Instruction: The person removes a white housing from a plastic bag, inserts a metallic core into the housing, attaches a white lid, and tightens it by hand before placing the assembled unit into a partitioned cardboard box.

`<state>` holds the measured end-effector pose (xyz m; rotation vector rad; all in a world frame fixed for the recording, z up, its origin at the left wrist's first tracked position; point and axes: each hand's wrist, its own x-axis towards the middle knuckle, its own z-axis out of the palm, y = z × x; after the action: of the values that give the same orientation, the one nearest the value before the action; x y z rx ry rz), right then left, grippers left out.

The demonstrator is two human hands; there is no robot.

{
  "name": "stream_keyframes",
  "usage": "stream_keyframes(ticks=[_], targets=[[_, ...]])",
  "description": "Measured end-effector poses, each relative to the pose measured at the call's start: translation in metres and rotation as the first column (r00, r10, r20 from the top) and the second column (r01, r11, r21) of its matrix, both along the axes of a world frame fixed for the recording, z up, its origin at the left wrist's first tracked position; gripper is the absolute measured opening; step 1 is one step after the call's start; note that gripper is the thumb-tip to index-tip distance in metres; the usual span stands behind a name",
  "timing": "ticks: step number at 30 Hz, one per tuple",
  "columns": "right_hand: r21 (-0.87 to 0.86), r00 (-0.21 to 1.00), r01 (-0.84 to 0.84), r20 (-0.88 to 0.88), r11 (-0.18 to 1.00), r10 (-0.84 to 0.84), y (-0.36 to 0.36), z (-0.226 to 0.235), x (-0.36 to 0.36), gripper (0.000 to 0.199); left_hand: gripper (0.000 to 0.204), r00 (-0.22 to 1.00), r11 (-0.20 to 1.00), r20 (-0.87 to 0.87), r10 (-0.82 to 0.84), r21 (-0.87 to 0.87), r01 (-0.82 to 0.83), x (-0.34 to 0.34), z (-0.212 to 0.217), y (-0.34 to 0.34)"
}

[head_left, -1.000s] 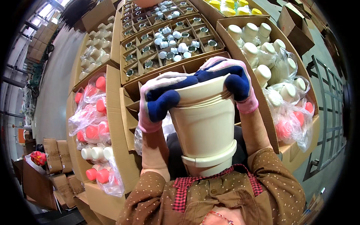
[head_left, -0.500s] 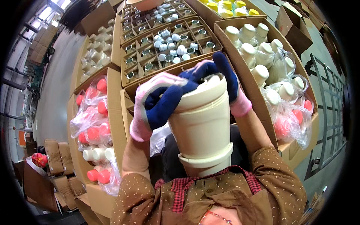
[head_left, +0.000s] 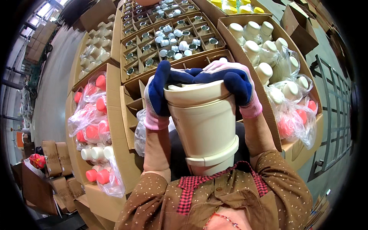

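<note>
A large cream plastic pot [head_left: 203, 122], wide at its rim and stepped narrower lower down, stands tilted against my chest. My left hand [head_left: 159, 90], in a pink and blue glove, is closed round the left side of its rim. Gloved alike, my right hand [head_left: 239, 82] grips the right side. The fingers of both hands meet along the far rim, partly hidden. Something cream shows just inside the mouth, but I cannot make out what it is.
Beyond my hands is a divided carton [head_left: 153, 48] of glass bottles with loose white caps [head_left: 178, 42] on top. A carton of cream bottles [head_left: 264, 73] stands right, one of red-capped bottles [head_left: 92, 132] left. A metal rack [head_left: 331, 111] lies at far right.
My left hand has moved from above the rim to its left side. The right hand has shifted across the far rim. The pot's mouth has come more level.
</note>
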<state>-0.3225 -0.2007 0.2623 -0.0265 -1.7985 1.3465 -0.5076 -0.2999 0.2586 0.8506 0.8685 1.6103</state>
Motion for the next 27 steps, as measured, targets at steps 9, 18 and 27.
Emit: stream_keyframes(ticks=[9, 18, 27], targets=[[0.324, 0.962, 0.204, 0.109, 0.924, -0.251, -0.028, 0.051, -0.013, 0.028, 0.071, 0.79, 0.929, 0.51, -0.34, 0.311, 0.199, -0.007, -0.027, 0.02], [-0.251, 0.959, -0.266, -0.162, 0.931, 0.23, -0.001, -0.017, 0.0, 0.031, 0.057, 0.978, 0.982, -0.191, 0.08, -0.152, -0.11, 0.004, 0.01, -0.024], [0.55, 0.932, 0.256, 0.079, 0.795, -0.355, -0.04, 0.077, -0.014, 0.032, 0.061, 0.944, 0.97, 0.284, -0.169, 0.218, 0.108, -0.017, -0.021, 0.017]])
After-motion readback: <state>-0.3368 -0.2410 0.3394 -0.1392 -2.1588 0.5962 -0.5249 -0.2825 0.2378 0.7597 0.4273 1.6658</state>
